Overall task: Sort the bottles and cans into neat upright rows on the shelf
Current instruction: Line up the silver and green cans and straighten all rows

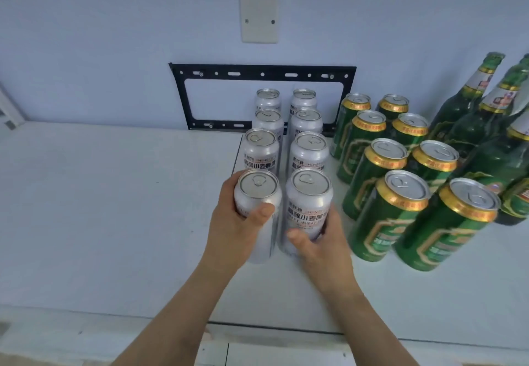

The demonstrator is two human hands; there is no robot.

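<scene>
While both arms reach in from the near edge of the white shelf, each hand has a silver can. The left hand wraps around the nearest can of the left silver row, thumb laid across its front and fingers curled round the far left side. The right hand grips the nearest can of the right silver row low on its body, thumb at the front and fingers round the right side. Both cans stand upright, just beside each other, their bases on the shelf.

Behind them the silver cans run away toward the wall in two straight rows, four deep on each side (counting the two being held), all upright with pull-tabs on top.

To the right stand the green cans with gold rims, also in two rows reaching from near to far. Further right, against the frame's edge, are tall green glass bottles, upright and close together.

On the far wall, a black metal bracket sits just behind the silver rows, with a blank white cover plate above it.
</scene>
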